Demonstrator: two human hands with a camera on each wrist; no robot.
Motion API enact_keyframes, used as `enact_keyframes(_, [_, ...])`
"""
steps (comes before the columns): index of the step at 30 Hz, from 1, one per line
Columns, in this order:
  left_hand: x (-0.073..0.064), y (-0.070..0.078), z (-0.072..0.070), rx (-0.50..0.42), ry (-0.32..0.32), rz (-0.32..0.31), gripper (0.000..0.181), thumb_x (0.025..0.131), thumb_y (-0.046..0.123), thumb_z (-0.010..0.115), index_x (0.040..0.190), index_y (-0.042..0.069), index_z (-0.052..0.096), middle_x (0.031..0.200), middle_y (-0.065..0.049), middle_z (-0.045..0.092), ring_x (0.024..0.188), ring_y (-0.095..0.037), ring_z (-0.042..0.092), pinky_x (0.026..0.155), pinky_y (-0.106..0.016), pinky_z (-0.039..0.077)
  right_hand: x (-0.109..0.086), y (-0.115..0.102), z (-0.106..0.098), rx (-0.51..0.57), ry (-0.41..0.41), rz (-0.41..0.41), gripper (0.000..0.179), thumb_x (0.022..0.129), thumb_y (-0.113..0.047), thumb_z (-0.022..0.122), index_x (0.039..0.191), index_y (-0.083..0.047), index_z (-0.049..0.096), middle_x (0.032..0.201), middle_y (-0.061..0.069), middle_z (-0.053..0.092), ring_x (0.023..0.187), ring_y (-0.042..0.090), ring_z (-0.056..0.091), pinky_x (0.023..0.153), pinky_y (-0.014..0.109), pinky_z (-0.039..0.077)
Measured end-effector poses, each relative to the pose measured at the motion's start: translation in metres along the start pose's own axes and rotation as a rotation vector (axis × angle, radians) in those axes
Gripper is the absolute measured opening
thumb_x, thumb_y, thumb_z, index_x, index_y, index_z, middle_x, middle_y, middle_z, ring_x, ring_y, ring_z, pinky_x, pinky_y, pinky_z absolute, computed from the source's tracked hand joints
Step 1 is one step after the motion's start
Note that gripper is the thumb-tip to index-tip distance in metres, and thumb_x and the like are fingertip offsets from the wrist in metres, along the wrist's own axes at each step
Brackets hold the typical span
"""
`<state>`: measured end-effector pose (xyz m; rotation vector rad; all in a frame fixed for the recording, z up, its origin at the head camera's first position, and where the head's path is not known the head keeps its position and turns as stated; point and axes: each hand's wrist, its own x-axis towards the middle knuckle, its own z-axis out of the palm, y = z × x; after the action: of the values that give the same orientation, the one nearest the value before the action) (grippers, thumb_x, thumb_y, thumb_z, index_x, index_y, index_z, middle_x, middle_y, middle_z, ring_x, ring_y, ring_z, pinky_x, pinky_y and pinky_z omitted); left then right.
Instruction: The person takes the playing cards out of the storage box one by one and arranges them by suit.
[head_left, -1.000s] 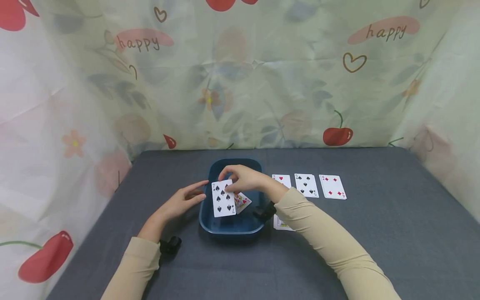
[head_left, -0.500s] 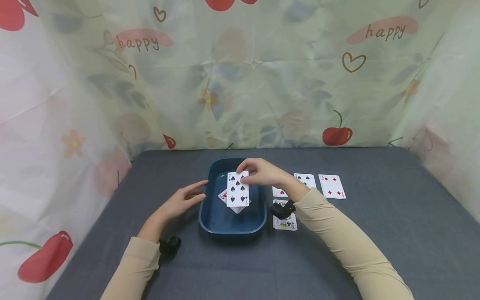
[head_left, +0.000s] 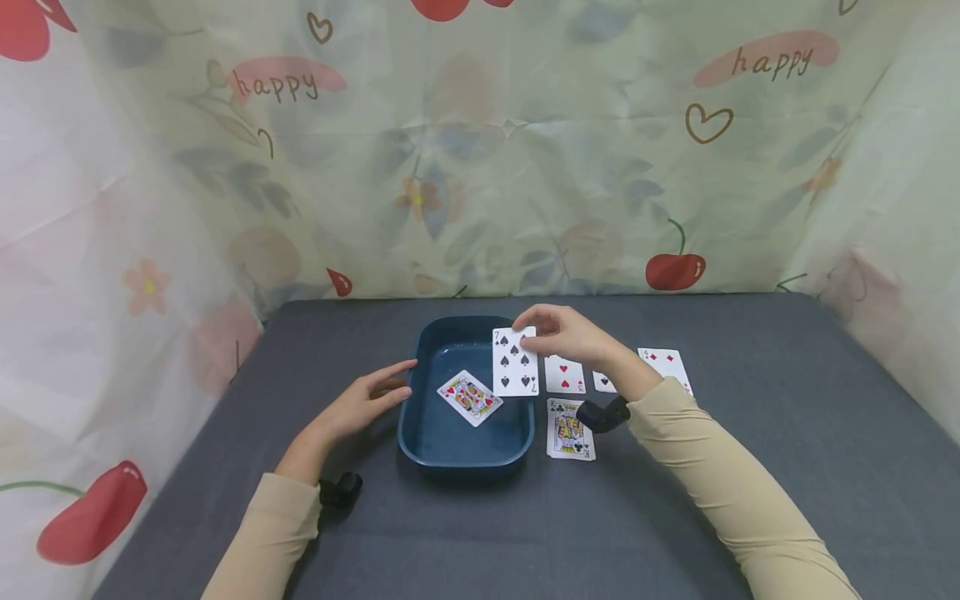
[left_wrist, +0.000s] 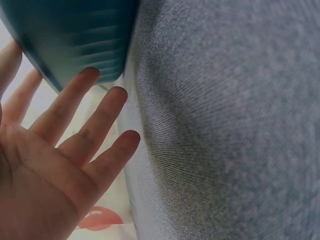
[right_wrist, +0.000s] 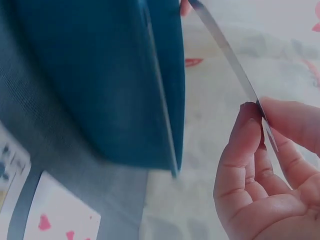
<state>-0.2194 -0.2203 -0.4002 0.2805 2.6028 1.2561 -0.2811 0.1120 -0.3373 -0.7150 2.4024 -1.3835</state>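
Note:
My right hand (head_left: 566,335) pinches a seven of spades playing card (head_left: 514,371) between thumb and fingers, face up over the right rim of the blue tray (head_left: 427,442). Seen edge-on in the right wrist view, the card (right_wrist: 232,52) is raised above the tray wall. Inside the tray lies one face card, a king of hearts by its look (head_left: 470,398), set at a slant. My left hand (head_left: 367,404) is at the tray's left side, fingertips right at the rim. In the left wrist view its fingers (left_wrist: 95,125) are extended and spread.
Right of the tray, face-up cards lie on the grey cloth: a three of hearts (head_left: 564,377), a partly hidden spade card (head_left: 603,382) and a four of diamonds (head_left: 664,364). Nearer me is a small pile topped by a king of clubs (head_left: 566,433). A patterned curtain (head_left: 510,167) hangs behind.
My right hand has carried the seven of spades rightward from over the tray's left part to its right rim, uncovering the face card inside. My left hand has stayed still.

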Motion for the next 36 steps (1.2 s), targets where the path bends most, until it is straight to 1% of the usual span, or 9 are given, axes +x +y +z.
enact_keyframes(3, [0.0,0.001,0.0,0.0,-0.001,-0.005,0.053,0.094,0.034,0.053,0.144,0.028,0.035,0.146,-0.015,0.04,0.131,-0.037,0.043,0.103,-0.056,0.038,-0.005,0.008,-0.01,0.016,0.026,0.01,0.028,0.087,-0.014,0.063,0.115,-0.008,0.059,0.088,0.003,0.062,0.078,0.017,0.054,0.075,0.03,0.048])
enact_keyframes(8, [-0.001,0.003,-0.001,-0.006,-0.005,-0.003,0.053,0.094,0.034,0.053,0.144,0.028,0.035,0.147,-0.015,0.04,0.132,-0.037,0.043,0.103,-0.056,0.038,-0.012,0.024,-0.026,0.045,0.083,0.053,0.031,0.089,-0.015,0.062,0.118,-0.007,0.056,0.073,0.0,0.056,0.07,0.013,0.053,0.072,0.029,0.047])
enact_keyframes(12, [-0.002,0.004,-0.001,-0.005,-0.005,0.001,0.053,0.095,0.033,0.053,0.144,0.027,0.035,0.146,-0.015,0.041,0.131,-0.037,0.044,0.103,-0.056,0.038,-0.019,0.034,-0.037,0.045,0.131,0.108,0.034,0.09,-0.016,0.059,0.122,-0.006,0.053,0.073,-0.003,0.055,0.07,0.011,0.053,0.073,0.028,0.047])
enact_keyframes(18, [-0.001,0.002,-0.001,0.0,-0.006,-0.001,0.053,0.095,0.033,0.053,0.144,0.028,0.035,0.146,-0.015,0.04,0.131,-0.037,0.044,0.104,-0.056,0.037,-0.028,0.048,-0.05,0.013,0.184,0.207,0.038,0.093,-0.017,0.056,0.128,-0.005,0.05,0.085,-0.003,0.062,0.079,0.011,0.052,0.079,0.028,0.045])
enact_keyframes(22, [-0.001,0.002,0.0,0.005,-0.003,-0.001,0.053,0.094,0.034,0.053,0.144,0.028,0.034,0.147,-0.015,0.039,0.131,-0.037,0.043,0.104,-0.057,0.037,-0.03,0.062,-0.057,-0.007,0.207,0.251,0.037,0.093,-0.017,0.054,0.128,-0.005,0.05,0.101,0.01,0.065,0.086,0.012,0.054,0.082,0.03,0.046])
enact_keyframes(25, [-0.001,0.002,0.0,0.011,0.001,-0.001,0.053,0.094,0.033,0.053,0.144,0.028,0.035,0.146,-0.015,0.04,0.131,-0.037,0.044,0.103,-0.057,0.038,-0.03,0.075,-0.061,-0.022,0.225,0.273,0.037,0.094,-0.018,0.054,0.128,-0.005,0.05,0.114,0.02,0.061,0.092,0.016,0.055,0.085,0.032,0.047])
enact_keyframes(28, [-0.001,0.002,0.0,0.011,0.001,0.001,0.053,0.095,0.033,0.053,0.144,0.027,0.034,0.146,-0.015,0.041,0.13,-0.037,0.044,0.103,-0.056,0.038,-0.031,0.083,-0.065,-0.027,0.239,0.302,0.038,0.094,-0.02,0.054,0.129,-0.005,0.049,0.119,0.023,0.059,0.095,0.017,0.055,0.086,0.034,0.047])
enact_keyframes(33, [-0.001,0.002,0.001,0.007,-0.002,0.006,0.053,0.095,0.032,0.052,0.145,0.026,0.034,0.146,-0.016,0.04,0.13,-0.037,0.044,0.103,-0.056,0.039,-0.032,0.093,-0.072,-0.024,0.261,0.329,0.04,0.093,-0.018,0.054,0.129,-0.003,0.048,0.102,0.01,0.066,0.084,0.008,0.056,0.078,0.027,0.048])
enact_keyframes(36, [-0.001,0.002,0.001,0.006,-0.002,0.003,0.053,0.095,0.032,0.052,0.145,0.026,0.034,0.146,-0.016,0.04,0.131,-0.037,0.044,0.103,-0.056,0.039,-0.032,0.097,-0.075,-0.017,0.266,0.341,0.041,0.092,-0.017,0.054,0.129,-0.001,0.048,0.092,0.003,0.065,0.078,0.005,0.054,0.073,0.023,0.047])
